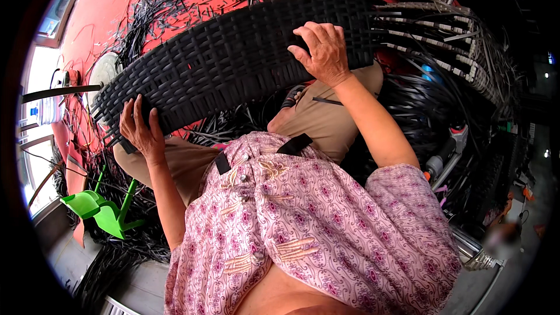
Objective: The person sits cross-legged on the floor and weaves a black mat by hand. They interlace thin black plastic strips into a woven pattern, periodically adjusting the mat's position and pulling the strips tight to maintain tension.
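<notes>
Two loose, empty hands are seemingly steadying a black woven panel [233,52] across the legs [335,119], left hand [142,130] spread on its left end, right hand [326,52] half-curled over its right, shifting likely needing grip.

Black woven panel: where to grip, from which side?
Probably the left end of the black woven panel, coming from the person's left, fingers over the face: it tapers there and reaches out past the left knee. The left hand rests beside that end, at the near edge.
</notes>
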{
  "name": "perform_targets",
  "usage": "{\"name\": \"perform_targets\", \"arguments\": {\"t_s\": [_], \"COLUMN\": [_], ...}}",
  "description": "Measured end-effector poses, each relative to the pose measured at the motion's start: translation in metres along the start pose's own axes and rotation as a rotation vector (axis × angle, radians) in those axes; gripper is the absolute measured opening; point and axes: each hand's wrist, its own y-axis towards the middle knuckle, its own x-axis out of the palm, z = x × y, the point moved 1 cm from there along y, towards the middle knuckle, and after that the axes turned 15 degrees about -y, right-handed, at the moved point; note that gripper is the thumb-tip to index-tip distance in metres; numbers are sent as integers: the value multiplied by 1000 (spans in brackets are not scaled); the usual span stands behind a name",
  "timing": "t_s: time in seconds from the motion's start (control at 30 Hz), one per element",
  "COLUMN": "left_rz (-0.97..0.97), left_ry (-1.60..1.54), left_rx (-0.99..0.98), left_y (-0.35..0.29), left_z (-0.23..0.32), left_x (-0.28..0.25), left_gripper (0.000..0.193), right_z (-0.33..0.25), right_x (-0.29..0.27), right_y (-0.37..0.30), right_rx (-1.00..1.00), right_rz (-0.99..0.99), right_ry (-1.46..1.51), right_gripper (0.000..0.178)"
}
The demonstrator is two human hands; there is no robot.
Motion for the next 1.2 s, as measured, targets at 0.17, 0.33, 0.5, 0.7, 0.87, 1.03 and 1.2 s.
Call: {"name": "perform_targets", "arguments": {"t_s": [0.17, 0.33, 0.5, 0.7, 0.87, 1.03, 1.2], "left_rz": [-1, 5, 15, 16, -59, -225, -296], "left_ry": [20, 23, 2, 16, -50, -85, -21], "left_rx": [13, 7, 22, 49, -22, -23, -93], "left_y": [0, -2, 0, 6, 31, 61, 85], "left_z": [-1, -1, -1, -8, -75, -134, -141], "left_x": [1, -2, 2, 6, 7, -1, -5], "left_gripper": [45, 43, 43, 43, 43, 40, 41], "right_z": [9, 64, 152, 163, 114, 47, 19], "right_x": [0, -4, 20, 53, 40, 16, -5], "right_y": [-2, -17, -56, -54, -59, -60, -74], "right_rx": [18, 397, 957, 1051, 1058, 1226, 1313], "right_rz": [38, 211, -10, 45, 56, 163, 133], "right_ry": [111, -11, 325, 953, 873, 1096, 1206], "right_gripper": [28, 31, 51, 39, 38, 35, 35]}}
